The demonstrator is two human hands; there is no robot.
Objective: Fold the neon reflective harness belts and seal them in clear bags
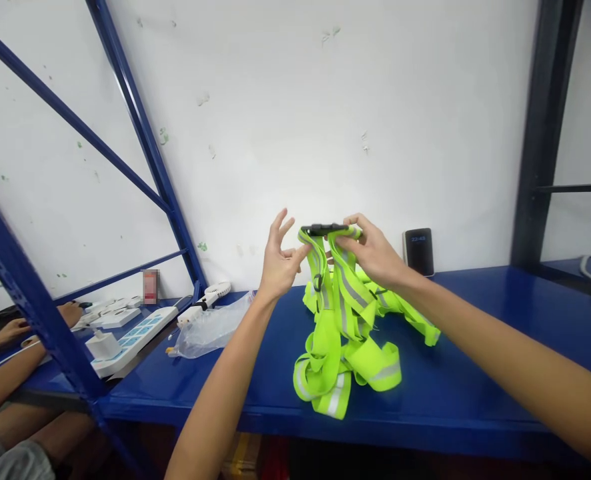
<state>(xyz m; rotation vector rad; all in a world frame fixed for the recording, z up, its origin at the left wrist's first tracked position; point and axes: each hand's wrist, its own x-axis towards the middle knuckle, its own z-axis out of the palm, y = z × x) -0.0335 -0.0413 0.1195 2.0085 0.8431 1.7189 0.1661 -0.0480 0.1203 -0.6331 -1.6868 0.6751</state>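
Note:
A bright yellow-green reflective strap harness point(330, 347) with grey stripes hangs from a black plastic buckle point(323, 229) and gathers in loose folds below. My right hand point(373, 250) pinches the webbing at the buckle's right end, holding it above the tabletop. My left hand point(281, 261) is at the left side of the strap. Its upper fingers are raised and spread, and its thumb tip meets the strap's edge. More of the webbing lies behind, toward the right, partly hidden by my right hand and forearm.
The harness is over a blue tabletop point(475, 320). A clear plastic bag point(213, 330), a white fan point(218, 291) and a power strip point(138, 340) lie left. A dark clock device point(419, 251) leans against the wall. Beyond a blue post point(35, 287) are another person's arms point(13, 380).

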